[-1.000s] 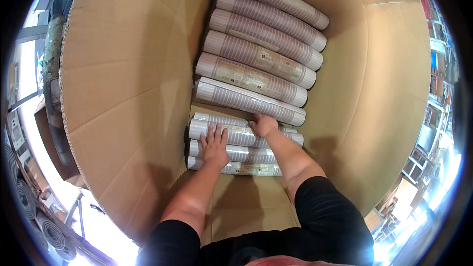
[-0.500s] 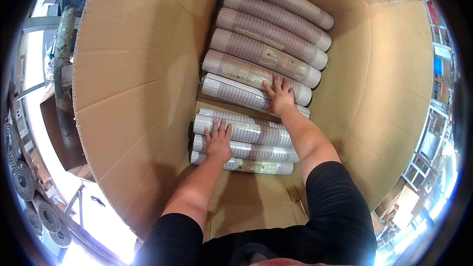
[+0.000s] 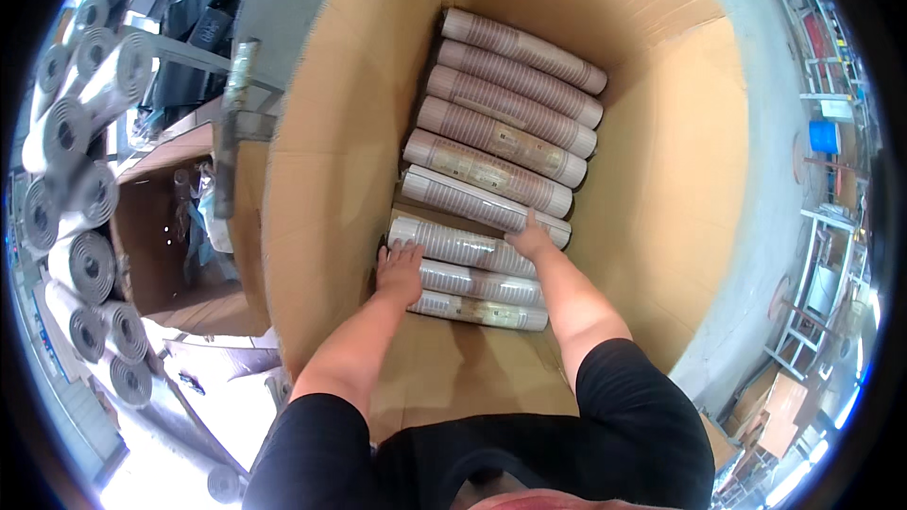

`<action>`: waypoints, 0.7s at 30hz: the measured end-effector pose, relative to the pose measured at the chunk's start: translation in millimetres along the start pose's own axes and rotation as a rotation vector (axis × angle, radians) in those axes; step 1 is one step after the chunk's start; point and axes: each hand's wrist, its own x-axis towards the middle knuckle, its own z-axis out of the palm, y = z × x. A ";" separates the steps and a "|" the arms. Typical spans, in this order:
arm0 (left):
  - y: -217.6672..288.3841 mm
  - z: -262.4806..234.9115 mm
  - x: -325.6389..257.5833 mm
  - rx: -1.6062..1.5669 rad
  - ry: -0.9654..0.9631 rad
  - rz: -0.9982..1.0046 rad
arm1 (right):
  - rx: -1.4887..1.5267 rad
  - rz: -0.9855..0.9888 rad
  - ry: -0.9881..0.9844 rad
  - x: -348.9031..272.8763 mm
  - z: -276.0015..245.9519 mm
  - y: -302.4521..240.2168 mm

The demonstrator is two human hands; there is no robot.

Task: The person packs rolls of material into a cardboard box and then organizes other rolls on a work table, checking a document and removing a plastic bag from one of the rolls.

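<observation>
Wrapped, striped sheet-like rolls lie side by side across the bottom of a large, deep cardboard box (image 3: 331, 179). My right hand (image 3: 532, 238) is at the right part of a pale roll (image 3: 468, 200), its index finger stretched onto it and its thumb out to the side. Below a narrow gap lie three clear-wrapped rolls, the upper one (image 3: 463, 246) nearest that gap. Across the left ends of these lower rolls rests my left hand (image 3: 400, 272), fingers extended. Farther up, several brownish rolls (image 3: 524, 49) sit in a slanting row.
High cardboard walls (image 3: 699, 179) surround the rolls on all sides. Left of the box are a smaller open carton (image 3: 179, 246), a metal post (image 3: 234, 132) and a stack of grey rolls (image 3: 85, 269). Metal racks (image 3: 812, 312) stand at the right.
My view has drawn back, so the rolls look smaller. My left hand has shifted to the lower rolls' left ends. My right hand has come down one roll. Fewer separate lower rolls show.
</observation>
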 end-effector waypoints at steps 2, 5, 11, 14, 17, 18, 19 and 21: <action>-6.9 -22.6 -34.9 0.016 -0.040 -0.037 | -0.031 0.026 -0.079 -26.9 12.2 38.8; -7.7 -64.1 -100.8 0.107 -0.080 -0.085 | 0.001 0.005 -0.167 -82.0 4.5 74.9; -17.0 -136.4 -276.2 -0.194 0.518 0.140 | -0.246 -0.047 -0.105 -119.2 3.9 137.8; -29.5 -128.6 -369.6 -0.224 0.712 0.027 | -0.161 0.030 -0.112 -167.3 -35.1 89.8; -34.6 -94.0 -443.0 -0.284 0.866 -0.195 | -0.173 -0.086 -0.116 -159.3 -49.9 65.2; -33.7 -80.5 -464.0 -0.356 0.924 -0.245 | -0.193 -0.138 -0.147 -154.9 -52.7 49.6; -29.6 -63.2 -486.7 -0.381 0.936 -0.323 | -0.255 -0.184 -0.171 -157.2 -49.9 25.2; -22.6 -28.7 -525.1 -0.473 1.013 -0.445 | -0.077 -0.298 -0.046 -166.6 -44.5 -24.5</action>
